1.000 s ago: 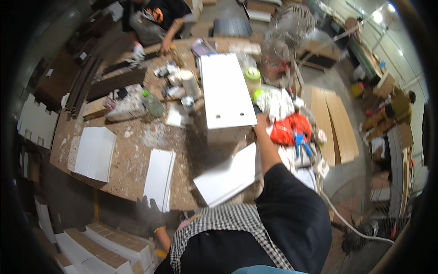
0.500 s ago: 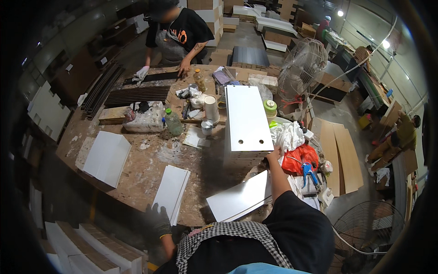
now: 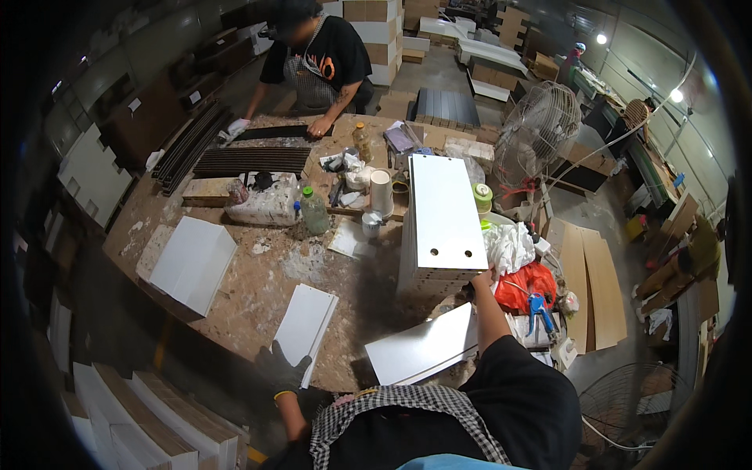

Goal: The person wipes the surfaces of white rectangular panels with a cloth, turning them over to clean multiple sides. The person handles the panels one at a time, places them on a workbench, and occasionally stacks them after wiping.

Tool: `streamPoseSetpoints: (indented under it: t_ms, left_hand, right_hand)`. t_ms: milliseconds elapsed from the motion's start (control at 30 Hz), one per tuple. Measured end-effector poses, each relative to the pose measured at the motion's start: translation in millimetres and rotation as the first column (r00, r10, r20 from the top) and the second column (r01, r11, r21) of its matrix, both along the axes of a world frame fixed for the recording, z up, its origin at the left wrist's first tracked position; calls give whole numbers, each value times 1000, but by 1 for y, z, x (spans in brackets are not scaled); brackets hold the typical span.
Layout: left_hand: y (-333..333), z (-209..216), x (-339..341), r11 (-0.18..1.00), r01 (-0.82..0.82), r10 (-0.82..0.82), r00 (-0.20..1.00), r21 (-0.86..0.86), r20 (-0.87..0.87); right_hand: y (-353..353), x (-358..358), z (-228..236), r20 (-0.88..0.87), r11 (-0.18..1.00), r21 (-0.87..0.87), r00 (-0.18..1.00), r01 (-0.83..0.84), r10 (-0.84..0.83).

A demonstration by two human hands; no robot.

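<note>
My left hand (image 3: pixel 280 369), in a dark glove, has its fingers spread over the lower left edge of a white panel (image 3: pixel 304 323) lying on the worktable. Bare and half hidden, my right hand (image 3: pixel 483 280) is at the near right corner of a tall stack of white panels (image 3: pixel 446 211). The top panel has two dark holes at its near end. What the right fingers do behind that corner cannot be seen. Just in front of the stack, another white panel (image 3: pixel 423 343) lies aslant on the table, close to my apron.
The worn worktable (image 3: pixel 266 274) carries a white block-shaped stack (image 3: pixel 192 265), a green-capped bottle (image 3: pixel 315 215) and dark slats (image 3: pixel 252 160). At right are a red plastic bag (image 3: pixel 526 286), a blue-handled tool (image 3: pixel 540 313) and a fan (image 3: pixel 540 129). A co-worker (image 3: pixel 329 66) handles a dark strip opposite.
My left hand has moved up onto the white panel's lower edge. My right hand remains at the stack's corner. The whole view has shifted slightly, and the co-worker leans further over the dark strip.
</note>
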State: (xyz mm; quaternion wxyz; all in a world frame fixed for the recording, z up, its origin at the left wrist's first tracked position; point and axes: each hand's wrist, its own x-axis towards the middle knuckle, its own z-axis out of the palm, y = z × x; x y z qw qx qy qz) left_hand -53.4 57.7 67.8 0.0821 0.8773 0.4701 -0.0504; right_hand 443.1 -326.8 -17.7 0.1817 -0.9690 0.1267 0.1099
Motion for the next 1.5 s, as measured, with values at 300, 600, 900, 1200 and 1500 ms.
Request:
streamPoseSetpoints:
  t_ms: [300, 600, 900, 1200, 1500]
  left_hand:
    - [-1, -8, -19, 984, 156, -151, 986, -86, 63]
    - [-2, 8, -16, 990, 123, -129, 986, 61, 105]
    - [-22, 82, -4, 667, 725, -538, 627, -171, 563]
    - [-71, 111, 52, 470, 879, -801, 462, -77, 381]
    - [-122, 83, 94, 410, 910, -868, 409, -56, 281]
  right_hand:
    - [-50, 51, -63, -29, 939, -1, 939, -344, 344]
    - [-85, -22, -20, 330, 830, 30, 789, -557, 518]
    - [-80, -59, -2, 403, 745, -126, 652, -655, 642]
    - [-45, -29, 12, 232, 918, -194, 893, -346, 385]
    - [-48, -37, 9, 234, 834, -278, 808, -477, 540]
